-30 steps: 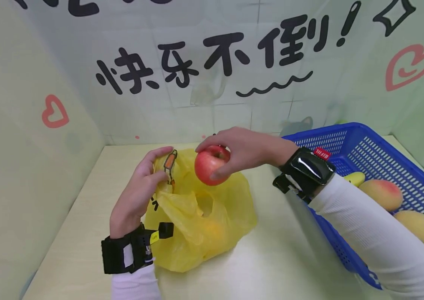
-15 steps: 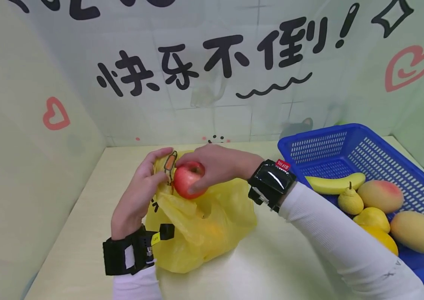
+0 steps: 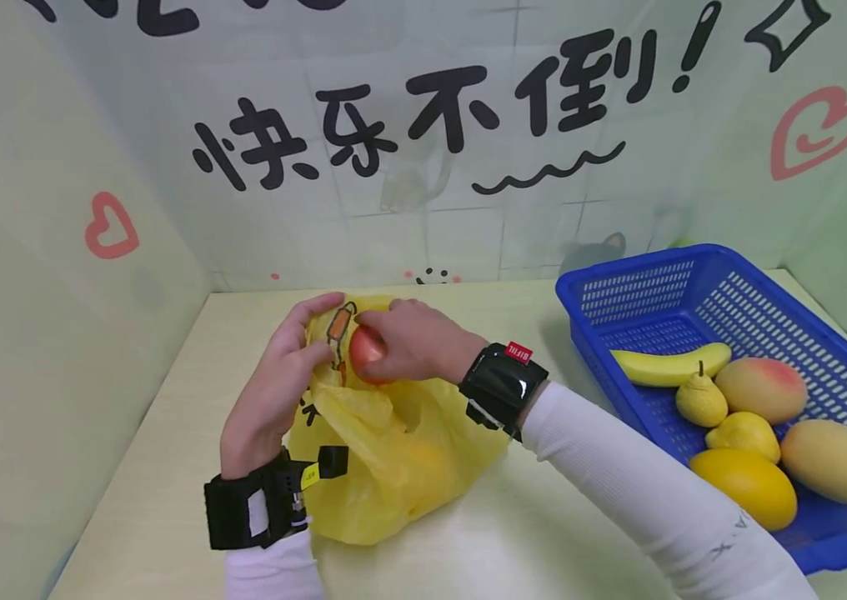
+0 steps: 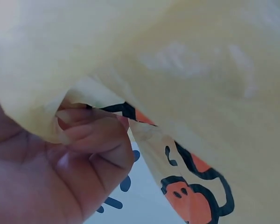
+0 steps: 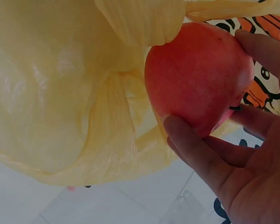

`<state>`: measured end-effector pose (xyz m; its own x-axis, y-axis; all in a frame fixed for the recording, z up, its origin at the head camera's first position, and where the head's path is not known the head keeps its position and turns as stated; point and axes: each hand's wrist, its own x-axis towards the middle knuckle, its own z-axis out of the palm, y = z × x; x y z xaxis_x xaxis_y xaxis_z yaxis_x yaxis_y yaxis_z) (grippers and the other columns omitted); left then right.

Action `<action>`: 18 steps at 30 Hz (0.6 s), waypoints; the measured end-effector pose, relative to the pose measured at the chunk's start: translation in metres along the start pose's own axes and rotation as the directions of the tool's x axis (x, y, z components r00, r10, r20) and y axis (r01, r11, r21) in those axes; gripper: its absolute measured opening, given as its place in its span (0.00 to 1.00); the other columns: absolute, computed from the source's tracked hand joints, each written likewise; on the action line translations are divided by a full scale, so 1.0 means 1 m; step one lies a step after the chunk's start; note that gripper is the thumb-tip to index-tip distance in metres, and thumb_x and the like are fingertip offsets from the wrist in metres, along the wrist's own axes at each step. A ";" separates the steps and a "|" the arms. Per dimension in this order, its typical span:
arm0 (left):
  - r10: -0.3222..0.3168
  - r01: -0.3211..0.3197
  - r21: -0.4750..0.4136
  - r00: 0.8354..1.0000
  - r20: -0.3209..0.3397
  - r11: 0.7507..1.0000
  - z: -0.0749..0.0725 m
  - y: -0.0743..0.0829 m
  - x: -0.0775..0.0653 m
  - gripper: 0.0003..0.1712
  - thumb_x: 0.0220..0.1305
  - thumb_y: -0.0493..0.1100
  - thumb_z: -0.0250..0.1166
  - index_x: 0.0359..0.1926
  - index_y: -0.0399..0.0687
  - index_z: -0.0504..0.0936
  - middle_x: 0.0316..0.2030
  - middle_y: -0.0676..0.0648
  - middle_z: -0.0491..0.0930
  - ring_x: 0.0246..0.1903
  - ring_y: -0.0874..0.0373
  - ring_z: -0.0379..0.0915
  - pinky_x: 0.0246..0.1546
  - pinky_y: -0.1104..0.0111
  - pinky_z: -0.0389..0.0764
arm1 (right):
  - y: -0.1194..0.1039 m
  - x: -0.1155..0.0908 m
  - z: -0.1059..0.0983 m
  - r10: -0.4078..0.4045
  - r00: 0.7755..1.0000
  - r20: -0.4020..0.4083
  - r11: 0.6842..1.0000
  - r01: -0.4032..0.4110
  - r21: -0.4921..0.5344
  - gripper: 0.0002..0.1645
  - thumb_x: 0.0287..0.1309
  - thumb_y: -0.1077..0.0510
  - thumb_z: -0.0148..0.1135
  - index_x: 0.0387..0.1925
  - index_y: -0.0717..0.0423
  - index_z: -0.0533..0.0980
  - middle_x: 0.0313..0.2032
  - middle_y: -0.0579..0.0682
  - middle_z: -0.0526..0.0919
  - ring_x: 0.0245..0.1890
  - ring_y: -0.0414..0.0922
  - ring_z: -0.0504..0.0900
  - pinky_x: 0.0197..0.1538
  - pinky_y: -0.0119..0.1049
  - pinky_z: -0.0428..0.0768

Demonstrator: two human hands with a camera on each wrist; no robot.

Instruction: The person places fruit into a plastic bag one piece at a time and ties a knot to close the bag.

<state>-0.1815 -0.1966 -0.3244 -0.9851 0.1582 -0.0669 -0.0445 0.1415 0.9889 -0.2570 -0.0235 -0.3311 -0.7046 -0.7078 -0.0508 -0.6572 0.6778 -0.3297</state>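
A yellow plastic bag (image 3: pixel 393 467) with orange and black printing lies on the table, bulging with something orange showing faintly through it. My left hand (image 3: pixel 273 383) pinches the bag's edge at its left side; in the left wrist view the fingers (image 4: pixel 98 135) curl over the thin plastic. A red apple (image 3: pixel 365 354) is held by my right hand (image 3: pixel 423 337) at the bag's mouth. The right wrist view has the apple (image 5: pixel 200 77) between thumb and fingers, against the bag's folds. Part of the apple is hidden behind the hand in the head view.
To the right stands a blue plastic basket (image 3: pixel 618 275) holding a banana (image 3: pixel 671 365), a pear (image 3: pixel 701 400), a lemon (image 3: pixel 744 437), a yellow mango (image 3: pixel 746 485), a peach-coloured fruit (image 3: pixel 761 389) and a pale oval fruit (image 3: pixel 836 461). A printed wall (image 3: pixel 423 233) closes off the table's back.
My right hand has carried the apple left and slightly down, from above the bag into its mouth. The left hand has stayed on the bag's edge.
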 end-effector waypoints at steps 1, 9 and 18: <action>0.001 -0.001 -0.003 1.000 0.000 1.000 0.000 0.000 0.000 0.35 0.66 0.30 0.40 0.74 0.50 0.54 0.69 0.42 0.57 0.61 0.46 0.64 0.49 0.74 0.81 | 0.000 0.000 0.000 0.031 1.000 -0.004 0.999 -0.031 -0.008 0.30 0.57 0.40 0.62 0.57 0.49 0.74 0.43 0.47 0.82 0.44 0.47 0.75 0.44 0.36 0.78; -0.025 0.026 -0.035 0.999 0.019 0.999 0.001 0.001 0.001 0.34 0.67 0.31 0.40 0.73 0.52 0.54 0.67 0.42 0.58 0.55 0.49 0.67 0.48 0.72 0.82 | 0.009 0.004 0.004 0.178 0.981 -0.078 0.984 -0.177 0.012 0.22 0.55 0.41 0.64 0.42 0.53 0.76 0.30 0.46 0.77 0.32 0.46 0.77 0.35 0.32 0.75; -0.032 0.032 -0.025 0.999 0.012 0.999 0.001 -0.001 0.003 0.34 0.66 0.30 0.40 0.73 0.51 0.54 0.68 0.42 0.57 0.61 0.43 0.62 0.50 0.71 0.82 | -0.003 0.016 0.028 0.249 0.968 -0.024 0.964 -0.245 0.099 0.25 0.56 0.37 0.65 0.33 0.56 0.75 0.21 0.45 0.69 0.21 0.43 0.71 0.25 0.29 0.65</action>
<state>-0.1841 -0.1950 -0.3260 -0.9812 0.1652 -0.0998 -0.0802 0.1217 0.9893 -0.2585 -0.0422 -0.3568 -0.8519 -0.5122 -0.1089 -0.4344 0.8075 -0.3991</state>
